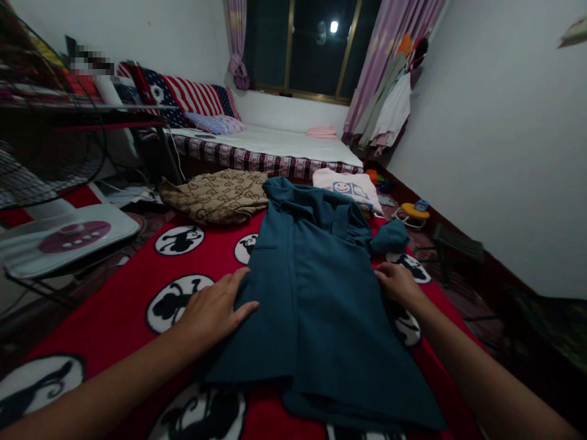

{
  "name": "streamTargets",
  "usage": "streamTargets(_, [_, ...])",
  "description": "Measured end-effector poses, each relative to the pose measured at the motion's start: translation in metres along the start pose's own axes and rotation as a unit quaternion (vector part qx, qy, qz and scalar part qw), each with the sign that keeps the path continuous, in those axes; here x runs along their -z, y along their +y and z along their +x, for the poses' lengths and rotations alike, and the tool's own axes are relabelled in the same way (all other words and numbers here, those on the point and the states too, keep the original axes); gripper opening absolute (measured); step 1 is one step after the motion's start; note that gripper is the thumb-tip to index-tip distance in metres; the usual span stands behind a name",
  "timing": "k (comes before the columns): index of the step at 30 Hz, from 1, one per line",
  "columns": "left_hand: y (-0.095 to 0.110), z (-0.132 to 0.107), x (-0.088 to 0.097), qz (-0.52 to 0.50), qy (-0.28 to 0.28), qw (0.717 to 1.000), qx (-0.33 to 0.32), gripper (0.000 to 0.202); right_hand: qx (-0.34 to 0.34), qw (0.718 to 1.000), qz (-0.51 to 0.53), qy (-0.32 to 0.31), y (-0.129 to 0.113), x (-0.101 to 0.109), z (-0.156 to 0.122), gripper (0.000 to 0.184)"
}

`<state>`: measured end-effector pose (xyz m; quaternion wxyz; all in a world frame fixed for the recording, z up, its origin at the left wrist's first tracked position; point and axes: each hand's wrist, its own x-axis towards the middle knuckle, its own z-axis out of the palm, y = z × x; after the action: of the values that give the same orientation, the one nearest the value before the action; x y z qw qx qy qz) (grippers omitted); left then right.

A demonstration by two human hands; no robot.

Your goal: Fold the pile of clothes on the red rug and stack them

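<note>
A teal blazer-like jacket (330, 305) lies spread on the red blanket, its hem toward me and its upper part bunched at the far end. One sleeve (389, 237) sticks out to the right in a fold. My left hand (220, 305) rests at the jacket's left edge, fingers stretched and thumb apart on the cloth. At the right edge, my right hand (398, 282) has its fingers bent together on the jacket's border; its fingertips are partly hidden.
Beneath is a red blanket (211, 253) with black-and-white round prints. Beyond the jacket lie a brown patterned cloth (220, 195) and a folded pink garment (346, 186). A fan (68, 235) stands left; a yellow stool (414, 211) and dark stool (456, 244) are right. A bed (275, 143) lies behind.
</note>
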<state>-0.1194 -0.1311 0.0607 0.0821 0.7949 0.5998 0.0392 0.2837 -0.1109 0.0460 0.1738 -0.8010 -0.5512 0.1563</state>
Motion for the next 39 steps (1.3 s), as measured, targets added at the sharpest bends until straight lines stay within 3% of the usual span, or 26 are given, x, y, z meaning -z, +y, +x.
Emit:
streamTargets(2, [0.001, 0.002, -0.003, 0.002, 0.002, 1.000, 0.006, 0.066, -0.021, 0.998, 0.036, -0.047, -0.005, 0.001, 0.000, 0.028])
streamTargets(4, [0.000, 0.004, -0.006, -0.002, -0.006, 1.000, 0.013, 0.068, -0.023, 0.997, 0.064, -0.045, -0.010, 0.000, 0.004, 0.034])
streamTargets(9, [-0.005, 0.009, -0.014, -0.032, -0.017, 0.999, 0.008, 0.070, -0.016, 0.994, 0.057, 0.097, -0.020, -0.004, 0.038, 0.042])
streamTargets(13, [-0.007, 0.010, -0.019, -0.061, -0.013, 0.998, -0.001, 0.067, -0.056, 0.992, 0.028, 0.112, -0.023, -0.010, 0.073, 0.073])
streamTargets(15, [-0.006, 0.009, -0.018, -0.088, -0.028, 0.996, -0.015, 0.062, 0.004, 0.995, -0.042, 0.091, -0.027, -0.013, 0.084, 0.063])
streamTargets(18, [-0.005, 0.008, -0.014, -0.121, -0.050, 0.991, -0.031, 0.053, 0.088, 0.989, -0.106, 0.057, -0.035, -0.004, 0.097, 0.024])
streamTargets(22, [-0.005, 0.010, -0.011, -0.135, -0.064, 0.988, -0.041, 0.044, 0.078, 0.986, -0.102, 0.103, -0.044, 0.033, 0.122, 0.009])
streamTargets(26, [-0.006, 0.012, -0.012, -0.141, -0.072, 0.986, -0.042, 0.040, 0.017, 0.972, -0.076, 0.222, -0.042, 0.052, 0.145, 0.030])
streamTargets(31, [-0.010, 0.011, -0.010, -0.139, -0.077, 0.987, -0.027, 0.041, 0.004, 0.965, -0.037, 0.259, -0.052, 0.023, 0.136, 0.045])
streamTargets(33, [-0.012, 0.009, -0.007, -0.145, -0.088, 0.985, -0.031, 0.042, 0.053, 0.949, -0.030, 0.309, -0.061, 0.011, 0.122, 0.046])
streamTargets(35, [-0.013, 0.008, -0.005, -0.150, -0.095, 0.983, -0.038, 0.041, 0.182, 0.928, -0.033, 0.323, -0.067, 0.000, 0.108, 0.045])
streamTargets(37, [-0.016, 0.006, -0.002, -0.143, -0.104, 0.984, -0.038, 0.041, 0.348, 0.908, -0.075, 0.221, -0.067, -0.011, 0.099, 0.045])
streamTargets(39, [-0.020, 0.006, 0.000, -0.132, -0.114, 0.984, -0.037, 0.042, 0.418, 0.893, -0.142, 0.084, -0.063, -0.024, 0.098, 0.047])
